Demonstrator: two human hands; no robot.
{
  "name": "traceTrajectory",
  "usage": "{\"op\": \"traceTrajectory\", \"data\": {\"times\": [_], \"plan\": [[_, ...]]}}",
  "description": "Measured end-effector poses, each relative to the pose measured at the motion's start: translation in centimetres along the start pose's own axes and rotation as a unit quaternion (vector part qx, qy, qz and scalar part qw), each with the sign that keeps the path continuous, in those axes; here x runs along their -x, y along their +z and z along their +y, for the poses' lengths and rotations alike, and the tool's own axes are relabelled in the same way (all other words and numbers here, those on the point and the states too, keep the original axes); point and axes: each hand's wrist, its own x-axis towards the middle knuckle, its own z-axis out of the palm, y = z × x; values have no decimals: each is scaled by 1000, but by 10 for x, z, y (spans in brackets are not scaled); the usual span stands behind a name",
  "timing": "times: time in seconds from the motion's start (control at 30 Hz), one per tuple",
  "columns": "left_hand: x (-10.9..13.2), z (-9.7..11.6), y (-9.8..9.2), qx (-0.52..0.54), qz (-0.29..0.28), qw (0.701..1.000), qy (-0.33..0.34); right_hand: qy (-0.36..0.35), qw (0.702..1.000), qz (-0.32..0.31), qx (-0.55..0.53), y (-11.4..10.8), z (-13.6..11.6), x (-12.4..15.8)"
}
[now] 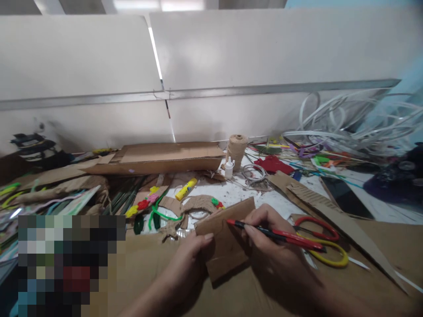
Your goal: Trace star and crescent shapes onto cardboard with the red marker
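My left hand (pixel 190 259) grips the left edge of a small brown cardboard piece (pixel 228 246), its thumb on top. In my right hand (pixel 271 251) is a red and black pen (pixel 280 236), held in a writing grip. The pen's tip meets the upper part of the cardboard, where a faint curved line shows. Right of my right hand lie scissors (pixel 330 264) with one red and one yellow handle, partly hidden by the hand. Beyond the cardboard are a curved cardboard cutout (pixel 198 204) and a yellow glue stick (pixel 186 189).
A twine spool (pixel 236 149) and a small white bottle (pixel 228 169) stand at the back. A phone (pixel 346 198) and cardboard strips (pixel 327 215) lie to the right. Coiled white strips (pixel 350 119) fill the back right. A long cardboard box (pixel 165 163) rests against the panel.
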Motion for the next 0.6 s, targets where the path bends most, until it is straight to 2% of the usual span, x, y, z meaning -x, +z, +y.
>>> {"op": "traceTrajectory", "data": {"times": [0.17,0.4,0.53,0.6], "plan": [[-2,-6,-2,18,19,1000,9,42,999,-19,-10,-9,9,1],[-4,-10,-9,28,10,999,14,-25,999,34,13,-15,13,-6],[-4,-10,-5,29,42,999,-10,-5,1000,-6,25,-20,17,-7],[-4,-9,-2,29,38,999,-5,9,999,11,40,-24,21,-8]]}}
